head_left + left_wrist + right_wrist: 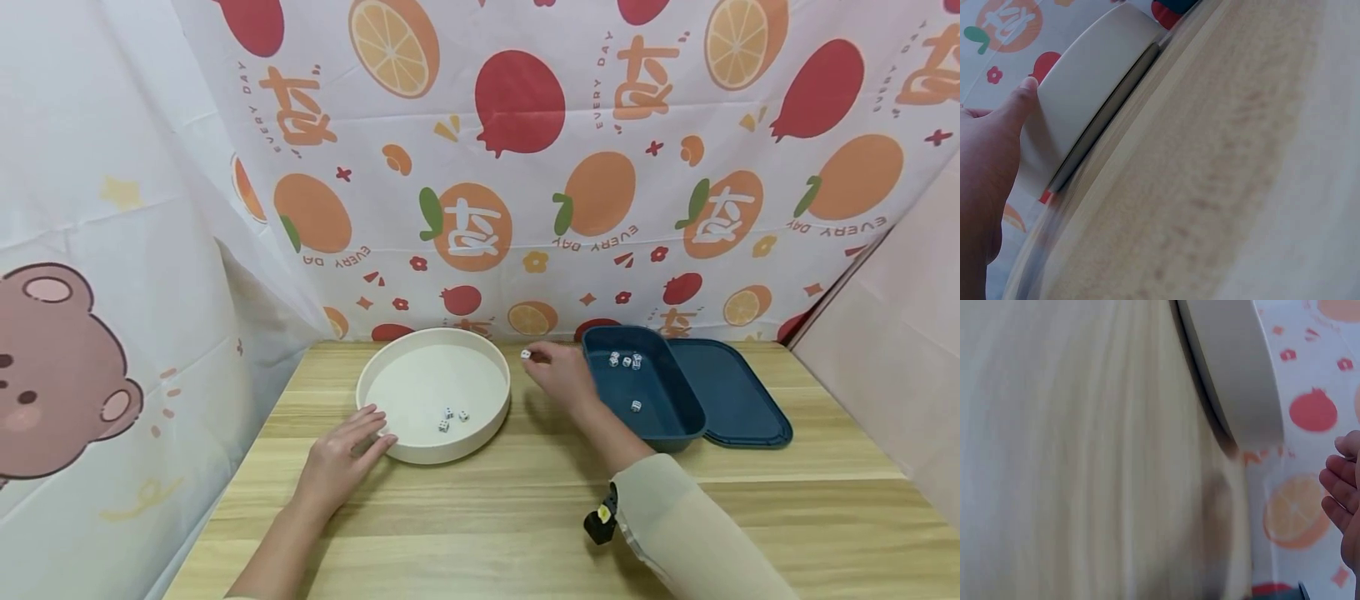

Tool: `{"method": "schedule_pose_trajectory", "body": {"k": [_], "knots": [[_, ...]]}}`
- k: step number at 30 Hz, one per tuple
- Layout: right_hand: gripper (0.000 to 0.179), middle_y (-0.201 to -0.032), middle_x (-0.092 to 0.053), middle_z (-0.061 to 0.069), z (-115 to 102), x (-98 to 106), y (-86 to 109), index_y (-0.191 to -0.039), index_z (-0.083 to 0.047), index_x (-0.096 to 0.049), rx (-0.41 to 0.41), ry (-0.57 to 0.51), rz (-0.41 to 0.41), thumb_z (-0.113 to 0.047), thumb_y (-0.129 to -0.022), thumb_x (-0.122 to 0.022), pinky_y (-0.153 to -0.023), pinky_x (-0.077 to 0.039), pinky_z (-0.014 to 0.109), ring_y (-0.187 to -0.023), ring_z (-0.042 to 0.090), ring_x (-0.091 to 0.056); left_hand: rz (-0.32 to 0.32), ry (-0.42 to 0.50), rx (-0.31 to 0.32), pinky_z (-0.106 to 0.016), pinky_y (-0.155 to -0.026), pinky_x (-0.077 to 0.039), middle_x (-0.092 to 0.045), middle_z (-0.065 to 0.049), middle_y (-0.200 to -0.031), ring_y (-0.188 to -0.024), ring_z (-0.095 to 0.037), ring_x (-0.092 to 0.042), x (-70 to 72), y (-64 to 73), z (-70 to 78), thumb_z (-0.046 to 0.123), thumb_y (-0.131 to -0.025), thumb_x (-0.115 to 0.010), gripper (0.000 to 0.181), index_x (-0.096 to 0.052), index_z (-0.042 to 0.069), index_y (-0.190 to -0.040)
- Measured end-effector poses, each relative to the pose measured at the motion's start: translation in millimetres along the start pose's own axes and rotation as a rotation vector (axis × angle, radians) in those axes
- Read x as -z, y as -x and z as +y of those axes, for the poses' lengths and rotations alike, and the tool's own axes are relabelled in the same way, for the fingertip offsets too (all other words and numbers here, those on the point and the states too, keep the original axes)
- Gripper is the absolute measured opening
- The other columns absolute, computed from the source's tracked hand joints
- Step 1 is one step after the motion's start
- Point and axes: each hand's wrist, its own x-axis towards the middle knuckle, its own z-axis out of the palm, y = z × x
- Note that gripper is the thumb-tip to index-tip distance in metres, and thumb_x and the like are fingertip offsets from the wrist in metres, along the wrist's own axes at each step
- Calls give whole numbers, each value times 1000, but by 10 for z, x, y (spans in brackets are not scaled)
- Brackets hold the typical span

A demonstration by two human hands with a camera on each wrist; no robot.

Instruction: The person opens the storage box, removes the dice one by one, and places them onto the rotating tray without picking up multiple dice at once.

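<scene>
My right hand [564, 377] pinches a white die [526, 354] at its fingertips, held over the table between the round tray and the blue box. Three white dice [444, 426] lie inside the cream round tray [432, 457], toward its front right. At that tray's left front rim, my left hand [337, 467] rests its fingertips and thumb on the edge, fingers fairly straight. The left wrist view shows the thumb [1022, 97] against the tray's rim. In the right wrist view the right hand is partly cut off, and the die is hidden.
A dark blue box [675, 400] with several white dice [627, 362] stands right of the right hand. Its flat blue lid [738, 400] lies beside it. Behind the wooden table [480, 533] hangs a fruit-printed cloth [525, 250].
</scene>
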Motion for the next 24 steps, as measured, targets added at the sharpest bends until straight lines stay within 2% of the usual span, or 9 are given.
{"method": "schedule_pose_trajectory", "body": {"k": [8, 13, 17, 21, 24], "knots": [[21, -93, -77, 2, -306, -410, 82, -105, -9, -75, -5, -60, -139, -21, -89, -73, -75, -61, 28, -84, 13, -70, 2, -3, -3, 0, -107, -27, -76, -9, -105, -107, -29, -70, 2, -1, 1, 16, -68, -88, 35, -78, 5, -99], [20, -98, -76, 0, -412, -571, 109, -107, -11, -74, -14, -97, -231, -23, -91, -71, -84, -60, 30, -94, 13, -70, 3, -10, 0, -1, -107, -28, -76, -8, -106, -107, -28, -70, 5, 5, 6, 17, -68, -88, 34, -78, 6, -99], [18, -96, -75, -2, -450, -677, 114, -106, -12, -74, -45, -113, -321, -21, -90, -71, -85, -58, 31, -92, 12, -68, 10, -12, 2, -1, -107, -28, -76, -7, -106, -107, -27, -70, 10, 3, 8, 17, -68, -88, 35, -78, 6, -99], [15, -88, -71, -6, -478, -764, 132, -103, -15, -74, -84, -88, -389, -19, -89, -72, -78, -56, 24, -83, 7, -63, 10, -11, 7, -3, -107, -31, -76, -7, -106, -108, -27, -70, 21, 7, 10, 18, -68, -88, 35, -78, 6, -99], [14, -80, -67, -9, -509, -792, 150, -100, -15, -75, -88, -56, -408, -16, -87, -72, -69, -52, 19, -75, 4, -58, -1, -15, 10, -6, -106, -35, -76, -7, -106, -108, -26, -70, 41, 17, 15, 18, -68, -88, 35, -78, 6, -99]]}}
